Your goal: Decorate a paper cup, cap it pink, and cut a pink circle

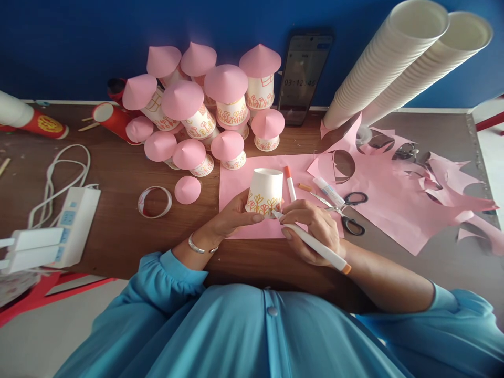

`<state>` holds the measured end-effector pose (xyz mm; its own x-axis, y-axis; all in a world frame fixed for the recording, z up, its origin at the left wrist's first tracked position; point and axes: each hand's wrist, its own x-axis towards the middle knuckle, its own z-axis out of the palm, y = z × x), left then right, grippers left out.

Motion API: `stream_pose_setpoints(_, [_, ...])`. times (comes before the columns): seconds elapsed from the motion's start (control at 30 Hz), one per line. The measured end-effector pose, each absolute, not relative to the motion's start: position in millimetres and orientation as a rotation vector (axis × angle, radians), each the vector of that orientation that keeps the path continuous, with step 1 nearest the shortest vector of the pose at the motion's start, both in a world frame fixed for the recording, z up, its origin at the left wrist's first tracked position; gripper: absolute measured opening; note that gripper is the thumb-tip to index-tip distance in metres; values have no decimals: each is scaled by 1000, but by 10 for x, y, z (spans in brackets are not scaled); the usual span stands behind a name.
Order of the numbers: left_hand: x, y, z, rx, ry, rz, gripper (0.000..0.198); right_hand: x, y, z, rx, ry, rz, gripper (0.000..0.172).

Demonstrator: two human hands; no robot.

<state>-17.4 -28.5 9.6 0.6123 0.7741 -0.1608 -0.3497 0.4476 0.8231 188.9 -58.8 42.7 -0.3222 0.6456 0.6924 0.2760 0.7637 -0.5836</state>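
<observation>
My left hand (pixel 238 215) is closed around the lower side of a white paper cup (pixel 266 184), which bears drawn yellow and red flowers along its lower band. In my right hand (pixel 315 226) is a white marker (pixel 317 247) with an orange end; its tip meets the cup's lower right side. Both hands are over a pink paper sheet (pixel 232 184). Just beyond the cup lies an orange-ended marker (pixel 290 184). To the right of my right hand are black-handled scissors (pixel 342 211), a glue stick (pixel 328 191) and a small orange cap (pixel 304 186).
Several cups with pink paper cones (pixel 226 86) stand at the back left, beside an upright phone (pixel 305 79). Two tall stacks of cups (pixel 378 68) lean at the back right over pink paper scraps (pixel 397 199). A tape roll (pixel 155 202) and a power strip (pixel 79 226) lie left.
</observation>
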Motion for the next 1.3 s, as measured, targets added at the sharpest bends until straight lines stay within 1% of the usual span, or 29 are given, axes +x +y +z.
stream_pose_setpoints(0.57, [-176,-280,55,836,532,777,42,1903,-586,461,-733,-1955,462,22])
stream_pose_setpoints(0.77, [-179,-294,66,765,591,824,47,1907,-579,444,-671,-1903,465,22])
stream_pose_setpoints(0.87, [-187,-295,74,745,604,817,47,1925,-581,428,-645,-1884,511,24])
stream_pose_setpoints(0.97, [-183,-291,87,716,595,809,45,1937,-588,407,-662,-1882,561,25])
stream_pose_setpoints(1.13, [-169,-283,90,677,528,794,39,1919,-592,366,-663,-1840,582,20])
stream_pose_setpoints(1.3, [-173,-275,105,669,497,759,36,1919,-588,361,-664,-1822,605,20])
